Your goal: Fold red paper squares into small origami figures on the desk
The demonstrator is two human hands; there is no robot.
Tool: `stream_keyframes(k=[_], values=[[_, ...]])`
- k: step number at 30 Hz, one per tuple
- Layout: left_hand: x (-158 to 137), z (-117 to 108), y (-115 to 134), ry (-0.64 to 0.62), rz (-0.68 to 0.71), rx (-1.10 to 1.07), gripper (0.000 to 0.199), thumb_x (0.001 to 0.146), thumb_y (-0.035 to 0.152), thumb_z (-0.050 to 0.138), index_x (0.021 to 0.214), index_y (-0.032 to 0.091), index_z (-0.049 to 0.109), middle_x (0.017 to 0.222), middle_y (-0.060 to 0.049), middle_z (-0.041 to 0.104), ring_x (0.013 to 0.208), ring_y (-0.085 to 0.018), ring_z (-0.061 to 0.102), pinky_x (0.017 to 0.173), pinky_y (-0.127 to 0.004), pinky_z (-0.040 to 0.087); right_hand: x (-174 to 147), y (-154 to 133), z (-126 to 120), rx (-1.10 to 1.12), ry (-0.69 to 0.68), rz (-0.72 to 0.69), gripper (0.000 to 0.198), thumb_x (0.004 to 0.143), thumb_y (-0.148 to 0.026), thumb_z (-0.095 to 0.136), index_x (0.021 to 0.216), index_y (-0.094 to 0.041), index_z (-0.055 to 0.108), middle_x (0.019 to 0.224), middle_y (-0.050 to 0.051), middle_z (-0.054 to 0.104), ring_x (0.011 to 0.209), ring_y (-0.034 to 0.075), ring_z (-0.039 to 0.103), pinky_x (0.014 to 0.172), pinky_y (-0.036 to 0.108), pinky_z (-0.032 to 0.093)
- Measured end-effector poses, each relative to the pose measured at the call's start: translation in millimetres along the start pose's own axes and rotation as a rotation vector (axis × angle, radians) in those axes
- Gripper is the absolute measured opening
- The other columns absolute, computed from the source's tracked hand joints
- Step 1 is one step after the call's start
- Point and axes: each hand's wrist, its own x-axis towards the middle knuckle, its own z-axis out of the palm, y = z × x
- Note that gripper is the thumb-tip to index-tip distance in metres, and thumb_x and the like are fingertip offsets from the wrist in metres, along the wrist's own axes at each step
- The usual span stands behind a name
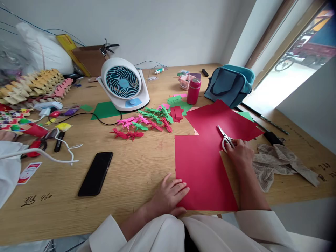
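Note:
A sheet of red paper [202, 168] lies flat before me, overlapping other red sheets [223, 117] farther back. My left hand [172, 192] rests on its lower left edge, fingers stretched out and holding nothing. At its upper right corner, my right hand [240, 154] has its fingers closed about the handles of a pair of white-handled scissors [226, 139]. Their blades point away and to the left, over the red paper. Beyond, to the left, several folded strips of green, pink and red paper [147, 120] lie in a loose pile.
A white fan [122, 84] stands behind the paper pile. A black phone [96, 174] lies at left. Back right are a red flask [193, 91] and a blue bag [228, 85]. A crumpled cloth [273, 164] lies beside my right arm. Another person's white sleeve [9, 168] shows at far left.

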Motion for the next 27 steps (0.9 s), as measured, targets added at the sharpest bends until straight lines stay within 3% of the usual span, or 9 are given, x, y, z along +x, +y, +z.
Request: stream_keyframes(k=[3, 7, 11, 14, 16, 18, 22, 27], values=[[-1.1, -0.5, 5.7, 0.014, 0.049, 0.036, 0.050, 0.093, 0.054, 0.049, 0.130, 0.023, 0.060, 0.120, -0.014, 0.068, 0.116, -0.031, 0.058, 0.116, -0.058, 0.022, -5.9, -2.6, -3.7, -0.001, 0.067, -0.042, 0.039, 0.083, -0.043, 0.058, 0.111, -0.017, 0.066, 0.106, 0.017, 0.063, 0.097, 0.032, 0.059, 0.082, 0.046, 0.043], [-5.6, -2.9, 9.6, 0.015, 0.090, 0.189, 0.063, 0.091, 0.064, 0.045, 0.135, 0.021, 0.055, 0.123, -0.013, 0.064, 0.119, -0.029, 0.053, 0.116, -0.054, 0.021, -28.5, -6.0, -13.9, 0.151, 0.165, -0.245, 0.036, 0.087, -0.042, 0.055, 0.111, -0.017, 0.064, 0.109, 0.016, 0.063, 0.102, 0.033, 0.060, 0.086, 0.047, 0.046], [-11.2, -4.5, 11.5, -0.031, 0.093, 0.333, 0.078, 0.085, 0.073, 0.044, 0.141, 0.019, 0.049, 0.135, -0.013, 0.056, 0.124, -0.029, 0.044, 0.116, -0.050, 0.020, -74.5, -3.4, -27.9, 0.407, -0.063, -0.602, 0.030, 0.094, -0.038, 0.051, 0.117, -0.021, 0.059, 0.117, 0.014, 0.061, 0.115, 0.029, 0.059, 0.096, 0.045, 0.048], [-14.3, 0.1, 13.9, -0.007, 0.096, 0.440, 0.085, 0.084, 0.078, 0.037, 0.143, 0.018, 0.047, 0.148, -0.014, 0.046, 0.126, -0.029, 0.041, 0.112, -0.046, 0.025, -112.3, 6.0, -39.7, 0.344, -0.281, -0.723, 0.040, 0.095, -0.038, 0.051, 0.133, -0.023, 0.051, 0.142, 0.014, 0.049, 0.129, 0.029, 0.051, 0.103, 0.046, 0.046], [-17.2, 7.3, 16.2, 0.069, 0.091, 0.493, 0.082, 0.086, 0.077, 0.032, 0.142, 0.019, 0.049, 0.148, -0.012, 0.047, 0.124, -0.027, 0.041, 0.108, -0.041, 0.028, -131.5, 11.8, -47.4, 0.264, -0.354, -0.805, 0.051, 0.095, -0.040, 0.051, 0.144, -0.025, 0.042, 0.151, 0.012, 0.042, 0.138, 0.030, 0.043, 0.108, 0.047, 0.043], [-21.9, 15.5, 18.5, 0.162, 0.072, 0.525, 0.078, 0.089, 0.075, 0.030, 0.139, 0.020, 0.054, 0.143, -0.010, 0.053, 0.120, -0.027, 0.044, 0.105, -0.039, 0.031, -144.2, 14.0, -53.7, 0.183, -0.410, -0.944, 0.062, 0.093, -0.045, 0.054, 0.150, -0.026, 0.036, 0.156, 0.010, 0.037, 0.145, 0.032, 0.032, 0.116, 0.052, 0.034], [-36.5, 23.4, 20.6, 0.313, 0.063, 0.571, 0.068, 0.094, 0.068, 0.029, 0.125, 0.020, 0.065, 0.130, -0.011, 0.063, 0.106, -0.025, 0.052, 0.102, -0.042, 0.034, -156.9, 9.7, -58.8, 0.124, -0.466, -1.100, 0.078, 0.088, -0.058, 0.057, 0.153, -0.021, 0.032, 0.161, 0.011, 0.027, 0.149, 0.033, 0.024, 0.119, 0.053, 0.027], [-54.0, 11.1, 20.4, 0.299, 0.113, 0.606, 0.053, 0.094, 0.060, 0.041, 0.127, 0.024, 0.063, 0.126, -0.011, 0.065, 0.102, -0.026, 0.055, 0.101, -0.048, 0.037, -168.9, 8.7, -64.5, 0.111, -0.495, -1.223, 0.093, 0.081, -0.069, 0.058, 0.155, -0.018, 0.029, 0.163, 0.015, 0.018, 0.150, 0.037, 0.018, 0.120, 0.056, 0.020]])
